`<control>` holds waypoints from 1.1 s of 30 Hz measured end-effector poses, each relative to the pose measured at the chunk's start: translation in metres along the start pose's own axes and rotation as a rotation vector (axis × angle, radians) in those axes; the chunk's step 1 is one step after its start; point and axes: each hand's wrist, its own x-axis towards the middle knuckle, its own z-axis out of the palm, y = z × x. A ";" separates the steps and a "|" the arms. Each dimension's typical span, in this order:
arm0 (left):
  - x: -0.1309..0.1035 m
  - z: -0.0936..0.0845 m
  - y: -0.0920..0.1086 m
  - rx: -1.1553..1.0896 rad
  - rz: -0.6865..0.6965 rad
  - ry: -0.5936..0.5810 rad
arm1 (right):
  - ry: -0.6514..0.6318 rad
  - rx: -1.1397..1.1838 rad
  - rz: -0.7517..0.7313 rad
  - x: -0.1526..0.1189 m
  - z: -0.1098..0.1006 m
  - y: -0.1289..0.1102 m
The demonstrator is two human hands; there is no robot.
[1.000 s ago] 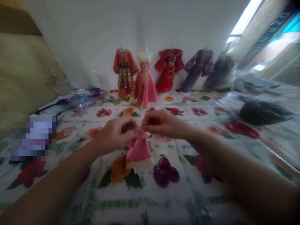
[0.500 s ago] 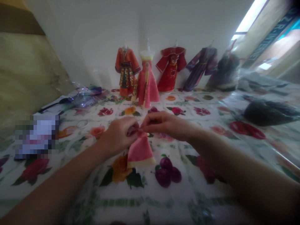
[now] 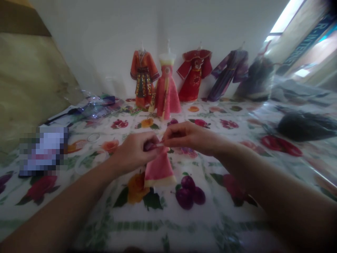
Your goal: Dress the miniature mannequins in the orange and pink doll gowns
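Note:
Both my hands meet over a small pink doll garment (image 3: 159,170) with a cream band along its lower edge. It hangs down or lies towards me below my fingers; I cannot tell how much of it rests on the cloth. My left hand (image 3: 138,147) is closed, pinching the garment's upper end. Thumb and fingers of my right hand (image 3: 183,137) are pressed together on the same end, touching the left fingertips. The exact spot they grip is partly hidden. Just beyond stands a doll form in a pink dress (image 3: 168,91) with a cream top and sash.
An orange robe (image 3: 143,70), a red dress (image 3: 193,77) and a purple robe (image 3: 229,75) stand along the wall. Plastic packets (image 3: 101,103) and a blurred-out phone-like object (image 3: 44,151) lie left. A dark bag (image 3: 302,126) sits right. A fruit-print tablecloth (image 3: 195,225) covers the table.
The whole view has shifted slightly, so things appear a little further right and higher. My hands keep their pinch on the garment, with the left fingers and thumb showing slightly differently.

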 end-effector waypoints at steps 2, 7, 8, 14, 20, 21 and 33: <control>0.000 -0.001 -0.001 -0.025 -0.001 -0.009 | -0.007 0.003 -0.003 0.000 -0.001 0.001; 0.000 -0.002 0.000 -0.039 -0.011 -0.041 | -0.002 0.005 0.003 0.000 -0.002 0.002; 0.000 -0.002 0.001 -0.036 -0.013 -0.048 | 0.002 -0.003 -0.002 0.000 -0.002 0.003; 0.000 -0.002 0.001 -0.040 0.000 -0.060 | 0.003 -0.052 -0.006 0.000 -0.005 0.004; 0.000 -0.002 0.002 -0.054 0.005 -0.057 | 0.004 -0.064 0.000 -0.001 -0.004 0.003; 0.000 -0.002 0.002 -0.055 0.007 -0.055 | 0.001 -0.059 0.003 -0.001 -0.004 0.002; -0.001 -0.002 0.003 -0.032 0.017 -0.039 | 0.005 -0.047 0.019 0.000 -0.003 0.002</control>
